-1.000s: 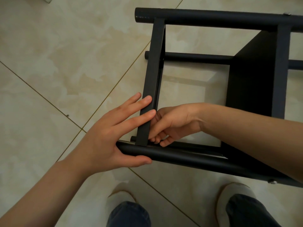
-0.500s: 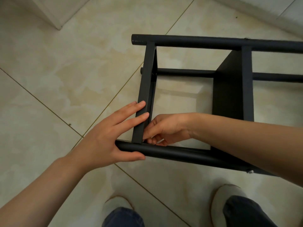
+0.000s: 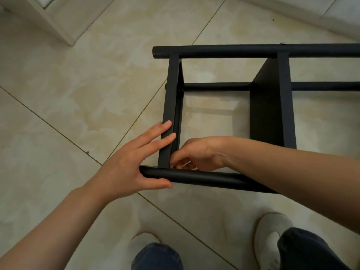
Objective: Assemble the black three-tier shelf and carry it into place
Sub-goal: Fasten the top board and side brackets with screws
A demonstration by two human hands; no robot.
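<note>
Black three-tier shelf (image 3: 224, 52) lies on its side on the tiled floor (image 3: 78, 94), directly ahead of the person's feet and running off the right edge of the view. Four round posts run left to right: the far upper post (image 3: 321, 52), two lower posts near the floor – one visible at (image 3: 216, 86) – and the near upper post (image 3: 214, 178). Two flat tiers stand on edge between the posts: the end tier (image 3: 169, 106) at the left and the middle tier (image 3: 268, 106) to its right. The left hand (image 3: 128, 162) is released and flat, with straight fingers (image 3: 165, 126) pressing against the outer face of the end tier and the thumb laid along the near upper post at its left end. The right hand (image 3: 196, 154) reaches inside the frame, its forearm crossing over the near upper post; its fingers are curled at the corner where the end tier meets that post – whether they pinch a part there cannot be told. Two pale shoes (image 3: 270, 234) and dark trouser legs (image 3: 157, 256) show at the bottom edge. A white corner of furniture or trim (image 3: 58, 22) stands at the upper left.
</note>
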